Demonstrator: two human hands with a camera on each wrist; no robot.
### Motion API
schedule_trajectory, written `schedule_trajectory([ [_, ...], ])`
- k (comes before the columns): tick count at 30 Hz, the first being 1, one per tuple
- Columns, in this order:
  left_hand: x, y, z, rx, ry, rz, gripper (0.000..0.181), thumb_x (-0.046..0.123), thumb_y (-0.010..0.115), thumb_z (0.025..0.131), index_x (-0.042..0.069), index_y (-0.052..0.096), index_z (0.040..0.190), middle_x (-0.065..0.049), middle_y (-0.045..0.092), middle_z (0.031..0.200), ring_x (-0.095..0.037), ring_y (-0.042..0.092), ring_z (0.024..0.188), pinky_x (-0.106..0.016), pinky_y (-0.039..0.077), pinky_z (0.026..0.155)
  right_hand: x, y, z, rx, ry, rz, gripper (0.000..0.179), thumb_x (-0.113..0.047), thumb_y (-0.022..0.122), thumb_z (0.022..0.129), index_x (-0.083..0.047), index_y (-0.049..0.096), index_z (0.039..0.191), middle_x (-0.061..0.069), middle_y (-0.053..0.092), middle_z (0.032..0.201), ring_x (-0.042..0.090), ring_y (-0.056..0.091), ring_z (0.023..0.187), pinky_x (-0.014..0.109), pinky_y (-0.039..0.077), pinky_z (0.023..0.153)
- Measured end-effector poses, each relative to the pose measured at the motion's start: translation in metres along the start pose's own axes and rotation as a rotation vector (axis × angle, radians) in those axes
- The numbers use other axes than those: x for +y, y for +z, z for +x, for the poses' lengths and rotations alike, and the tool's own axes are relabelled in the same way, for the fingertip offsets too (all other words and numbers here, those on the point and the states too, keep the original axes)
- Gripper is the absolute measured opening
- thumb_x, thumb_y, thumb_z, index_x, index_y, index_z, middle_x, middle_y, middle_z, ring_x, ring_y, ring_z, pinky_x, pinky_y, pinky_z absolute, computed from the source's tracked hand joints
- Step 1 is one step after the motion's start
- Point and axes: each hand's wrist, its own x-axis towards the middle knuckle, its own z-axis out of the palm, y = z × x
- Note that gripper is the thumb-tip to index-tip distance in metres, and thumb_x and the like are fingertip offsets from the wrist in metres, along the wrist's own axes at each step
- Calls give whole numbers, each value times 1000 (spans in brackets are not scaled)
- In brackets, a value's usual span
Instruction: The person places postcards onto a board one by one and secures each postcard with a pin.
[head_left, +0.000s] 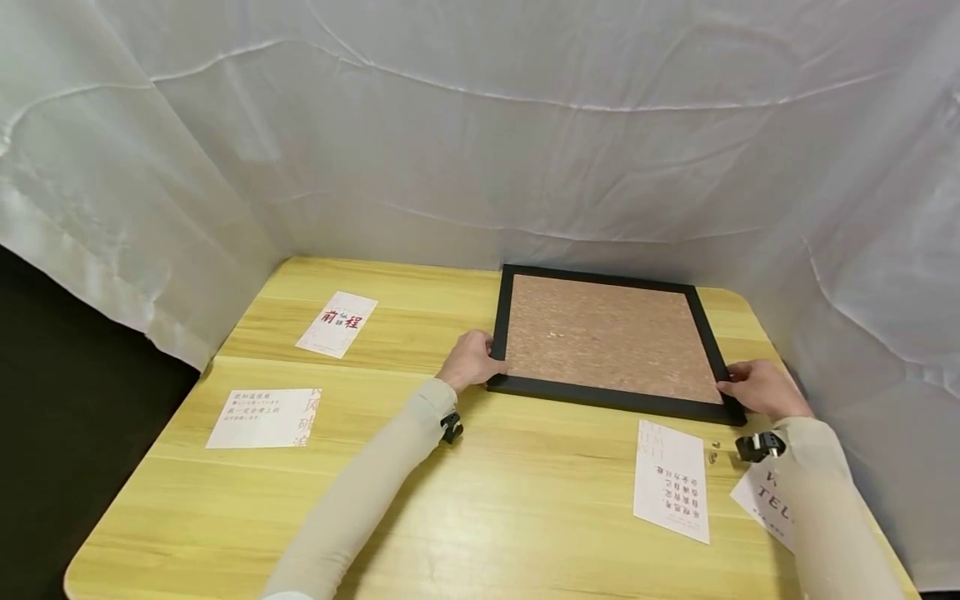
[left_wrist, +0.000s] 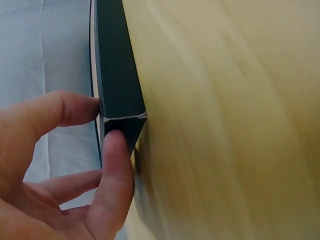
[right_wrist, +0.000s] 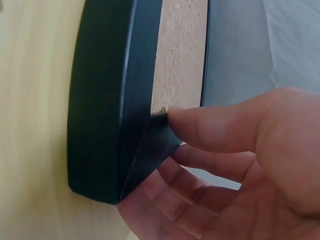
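Observation:
A cork board in a black frame lies at the back right of the wooden table. My left hand grips the frame's left side close to the front left corner. The left wrist view has thumb and fingers of the left hand around the black frame at its mitred corner. At the front right corner, my right hand pinches the other side. In the right wrist view, the right thumb reaches over the frame's inner edge, with the fingers curled against its outer side.
Two printed cards, one with red characters and a paler one, lie at the left. Another card lies before the board. The right forearm partly covers a lettered card. Small shiny pieces sit between them. White curtains surround the table.

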Motion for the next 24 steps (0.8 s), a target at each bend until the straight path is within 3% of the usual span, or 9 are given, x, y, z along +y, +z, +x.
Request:
schedule_trajectory([
  [5, -7, -8, -4, 17, 7, 18, 64, 23, 79, 91, -4, 57, 144, -21, 64, 137, -29, 64, 120, -45, 55, 104, -11, 3, 1, -18, -29, 37, 61, -19, 63, 99, 25, 45, 138, 43, 56, 126, 35, 64, 93, 42, 58, 77],
  [8, -12, -13, -6, 26, 18, 27, 56, 23, 80, 90, -4, 63, 137, -18, 69, 121, -24, 63, 99, -40, 56, 92, -18, 5, 1, -17, -50, 42, 60, -19, 63, 99, 25, 47, 136, 44, 55, 126, 36, 65, 94, 40, 60, 75],
  [12, -19, -19, -8, 38, 18, 40, 49, 24, 80, 89, -1, 68, 130, -16, 69, 108, -20, 58, 86, -37, 53, 82, -26, 7, 2, -31, -67, 63, 60, -19, 65, 100, 25, 47, 136, 43, 56, 125, 37, 68, 94, 41, 62, 74],
  [17, -27, -26, -13, 45, -11, 36, 59, 24, 79, 90, -1, 61, 141, -20, 69, 129, -27, 67, 111, -43, 56, 99, -35, 12, 5, -41, -92, 82, 60, -19, 66, 99, 25, 47, 135, 42, 58, 123, 36, 69, 94, 42, 63, 75],
  [24, -37, -39, -17, 41, -27, 59, 62, 26, 79, 91, 0, 59, 143, -19, 67, 135, -30, 65, 121, -46, 54, 105, -47, 19, 7, -50, -106, 103, 58, -19, 67, 100, 25, 48, 134, 34, 62, 114, 27, 68, 87, 38, 62, 73],
])
